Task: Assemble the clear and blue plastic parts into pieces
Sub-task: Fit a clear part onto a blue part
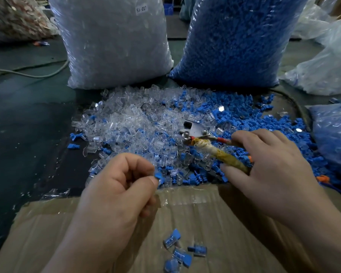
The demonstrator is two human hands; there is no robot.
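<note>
My left hand (114, 192) pinches a small blue plastic part (159, 176) between thumb and forefinger, just above the near edge of the pile. My right hand (272, 166) grips the tape-wrapped handles of a plier-like metal tool (215, 148), whose jaws lie on the pile. Loose clear parts (130, 127) make up the left of the pile and loose blue parts (244, 115) the right. Several assembled clear-and-blue pieces (182, 251) lie on the cardboard (215, 223) close to me.
A tall bag of clear parts (114, 42) and a tall bag of blue parts (238, 38) stand behind the pile. More plastic bags (327, 71) sit at the right. A cable (28, 73) crosses the dark table at the left.
</note>
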